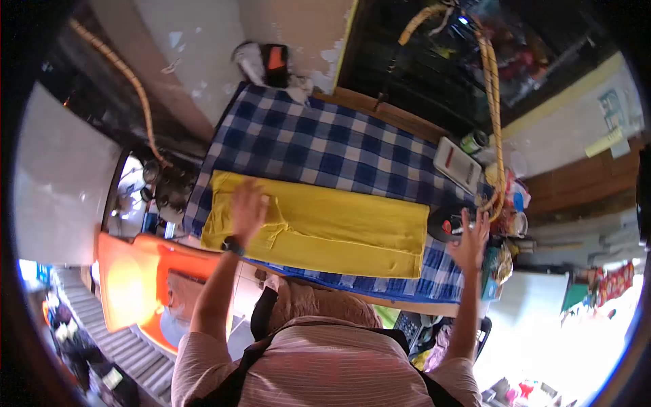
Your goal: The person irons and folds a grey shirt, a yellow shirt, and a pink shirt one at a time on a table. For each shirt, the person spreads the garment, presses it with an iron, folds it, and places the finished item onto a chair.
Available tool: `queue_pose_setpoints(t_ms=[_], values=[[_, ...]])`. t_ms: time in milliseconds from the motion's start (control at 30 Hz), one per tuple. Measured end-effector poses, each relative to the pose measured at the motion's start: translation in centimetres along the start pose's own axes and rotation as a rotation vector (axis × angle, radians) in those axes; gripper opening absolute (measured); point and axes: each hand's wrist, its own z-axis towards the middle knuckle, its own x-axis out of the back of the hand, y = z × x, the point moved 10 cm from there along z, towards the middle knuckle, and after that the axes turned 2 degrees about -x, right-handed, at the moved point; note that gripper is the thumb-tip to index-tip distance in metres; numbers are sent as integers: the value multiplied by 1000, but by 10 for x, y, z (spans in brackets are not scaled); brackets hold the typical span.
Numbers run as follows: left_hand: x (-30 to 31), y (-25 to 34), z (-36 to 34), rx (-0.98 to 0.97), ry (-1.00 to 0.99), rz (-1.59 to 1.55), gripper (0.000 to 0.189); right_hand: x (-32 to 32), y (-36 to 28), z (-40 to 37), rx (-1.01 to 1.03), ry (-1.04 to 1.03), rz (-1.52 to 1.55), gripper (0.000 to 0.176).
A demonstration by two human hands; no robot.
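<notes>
A yellow folded garment (346, 214) lies lengthwise on the blue and white checked cloth (319, 139) that covers the table. My left hand (249, 210) is spread over its left part, where the fabric is bunched and creased; a dark band circles that wrist. Past the garment's right end sits a dark clothes iron (441, 224) with a red part. Fingers apart and raised, my right hand (470, 244) is right beside the iron and overlaps its edge in this view.
A yellow-wrapped cord (498, 122) hangs down toward the iron. A white tray-like object (458, 165) and a green can (474, 141) stand at the back right. An orange chair (149, 278) is at the left; a black and orange item (276, 64) rests at the back.
</notes>
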Motion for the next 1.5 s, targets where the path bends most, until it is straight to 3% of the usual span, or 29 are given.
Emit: queue_pose_setpoints(t_ms=[33, 100, 133, 200, 300, 333, 367, 400, 433, 500, 533, 567, 600, 633, 700, 767, 833, 900, 933, 967, 1033, 1100, 1200, 1233, 1333, 1500], values=[[-11, 24, -6, -20, -71, -25, 41, -6, 24, 12, 32, 9, 20, 78], [-29, 68, -21, -91, -229, 0, 54, -76, 51, 25, 184, -614, 175, 79], [-29, 76, -28, -54, -214, 23, 54, -77, 51, 39, 230, -604, 177, 79], [-48, 117, -51, -268, -400, -64, 61, -82, 35, 47, 542, -673, -28, 77], [-36, 124, -61, -194, -384, -171, 64, -96, 31, 53, 729, -534, 114, 67], [-19, 117, -58, -133, -276, -117, 58, -107, 33, 50, 764, -522, 110, 67], [-18, 105, -62, -109, -263, -103, 58, -116, 43, 56, 622, -532, 327, 59], [-7, 60, -71, 189, -78, -153, 52, -125, 52, 65, 471, -545, 538, 51], [6, 20, -92, 480, 107, -206, 46, -136, 54, 66, 489, -546, 533, 51], [53, -21, -119, 781, 461, 119, 35, -184, 95, 68, -152, -859, 833, 26], [56, -30, -126, 794, 475, 115, 35, -181, 95, 66, -305, -861, 858, 19], [64, -48, -145, 956, 555, 152, 33, -176, 80, 65, -286, -849, 849, 19], [72, -64, -162, 1121, 643, 186, 31, -166, 76, 70, -411, -702, 853, 18], [75, -73, -166, 1138, 667, 179, 31, -153, 72, 74, -536, -556, 853, 17], [51, -96, -162, 1102, 342, 60, 25, -113, 27, 81, -528, -573, 974, 17], [38, -117, -173, 1002, 425, -68, 22, -68, -30, 82, -461, -689, 1120, 19], [25, -131, -180, 963, 595, -478, 23, -26, -106, 84, -277, -825, 1155, 22], [38, -128, -178, 1006, 527, -464, 21, 5, -201, 85, -41, -890, 1123, 23], [35, -130, -181, 1027, 594, -688, 20, 14, -245, 87, 46, -871, 1082, 25], [29, -133, -184, 1041, 662, -910, 20, 23, -293, 85, 156, -941, 1045, 30], [27, -138, -190, 1047, 736, -1007, 22, 9, -371, 80, 261, -970, 918, 56], [31, -133, -185, 1072, 706, -1097, 22, 17, -454, 74, 588, -706, 767, 69], [26, -142, -190, 1020, 728, -1175, 26, 16, -548, 51, 712, -692, 651, 70], [27, -141, -189, 992, 735, -1187, 27, -1, -570, 46, 741, -575, 674, 60], [32, -142, -195, 1044, 764, -1124, 28, -10, -586, 55, 723, -682, 704, 54], [21, -151, -202, 1025, 715, -911, 26, -34, -513, 73, 543, -743, 616, 52]])
